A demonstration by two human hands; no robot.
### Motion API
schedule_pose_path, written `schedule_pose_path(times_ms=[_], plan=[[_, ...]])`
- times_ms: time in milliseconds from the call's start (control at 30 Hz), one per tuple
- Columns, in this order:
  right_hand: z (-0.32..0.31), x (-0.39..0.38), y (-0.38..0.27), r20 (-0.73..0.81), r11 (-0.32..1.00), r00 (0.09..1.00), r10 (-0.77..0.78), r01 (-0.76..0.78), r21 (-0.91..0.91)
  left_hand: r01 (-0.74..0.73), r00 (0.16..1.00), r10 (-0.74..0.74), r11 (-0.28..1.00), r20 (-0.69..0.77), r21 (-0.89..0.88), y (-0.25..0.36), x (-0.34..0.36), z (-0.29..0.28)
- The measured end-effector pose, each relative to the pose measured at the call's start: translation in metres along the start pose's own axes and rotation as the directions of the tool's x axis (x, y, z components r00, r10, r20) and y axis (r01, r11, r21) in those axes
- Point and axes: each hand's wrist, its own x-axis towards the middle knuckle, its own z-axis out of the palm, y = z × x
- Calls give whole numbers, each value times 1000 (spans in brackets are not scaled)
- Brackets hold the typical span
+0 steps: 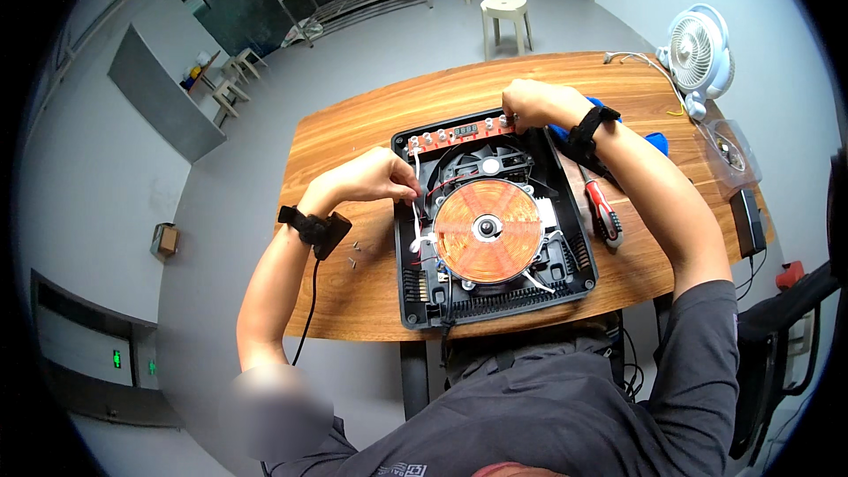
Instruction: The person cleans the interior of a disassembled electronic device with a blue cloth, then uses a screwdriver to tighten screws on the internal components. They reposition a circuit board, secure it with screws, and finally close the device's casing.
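An opened black case (407, 300) lies flat on the wooden worktop (344, 137), directly in front of the person. Inside it, a round copper coil (456, 230) fills the near half, with a black fan (491, 164) just beyond. A red circuit board (459, 134) with white buttons and a small display runs along the far edge.

The left hand (382, 177) reaches over the case's left side, its thumb and fingertips drawn together at a white wire (416, 234); whether they grip it, I cannot tell. The right hand (541, 104) is bent down at the board's right end, fingers curled; its fingertips are hidden, so I cannot tell what they pinch.

Small loose screws (352, 261) lie left of the case. On its right, a screwdriver (604, 212) with a red and grey handle rests near the edge, and a blue item (655, 142) shows partly behind the right forearm. Farther right are a clear tray (738, 168), a black box-shaped adapter (748, 221) and, at the far corner, a pale desk fan (696, 51).
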Motion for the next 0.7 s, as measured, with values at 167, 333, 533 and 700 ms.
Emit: schedule_pose_path(times_ms=[167,333,533,700], plan=[[3,0,6,-11,999,999,-32,32,-3,58,996,-61,997,64,42,7,4,5],[1,-1,0,-11,1000,1000,16,-16,18,39,997,-42,998,65,53,9,4,8],[1,-5,2,-47,1000,998,-29,29,8,25,998,-29,995,48,95,9,6,9],[1,-4,3,-49,998,997,-55,55,-5,-2,999,-5,990,49,142,5,9,13]])
